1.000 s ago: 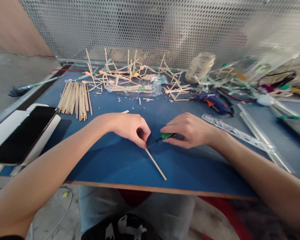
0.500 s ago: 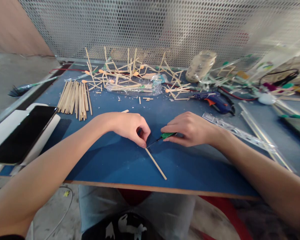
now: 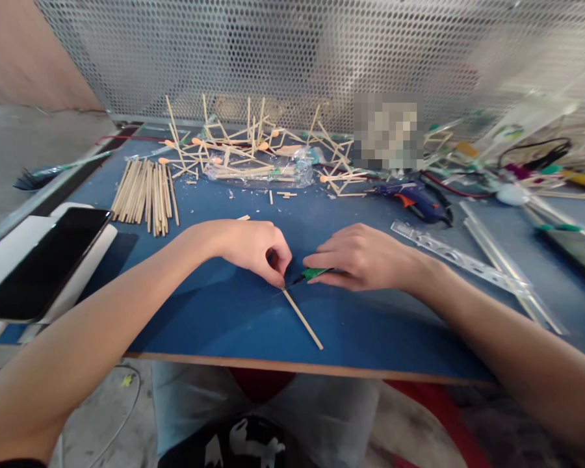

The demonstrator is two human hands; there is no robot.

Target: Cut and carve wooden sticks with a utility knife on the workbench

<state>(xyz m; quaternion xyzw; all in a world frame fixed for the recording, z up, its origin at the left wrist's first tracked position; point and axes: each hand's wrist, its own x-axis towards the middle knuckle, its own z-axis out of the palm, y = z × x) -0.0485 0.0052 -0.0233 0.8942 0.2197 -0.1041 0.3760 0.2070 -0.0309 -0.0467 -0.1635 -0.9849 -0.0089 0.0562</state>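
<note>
My left hand [image 3: 260, 252] pinches a thin wooden stick [image 3: 303, 318] near its upper end and holds it against the blue table [image 3: 214, 325]. The stick slants down to the right, toward the table's front edge. In my right hand [image 3: 358, 260] is a green-handled craft knife [image 3: 316, 273], the fingers closed around its handle. Its thin blade lies across the stick just below my left fingertips. Whether the blade has cut into the wood is too small to tell. Part of another stick [image 3: 244, 218] shows behind my left wrist.
A bundle of sticks [image 3: 143, 195] lies left, beside a phone [image 3: 49, 260]. Stick structures [image 3: 234, 143] and a plastic bag [image 3: 258, 172] stand at the back. To the right are a blue glue gun [image 3: 414, 198] and a clear ruler [image 3: 461, 260]. A perforated metal screen [image 3: 283, 58] rises behind.
My right hand has moved slightly left and down with the craft knife, and the blade now reaches across the stick. The left hand and stick have stayed nearly still.
</note>
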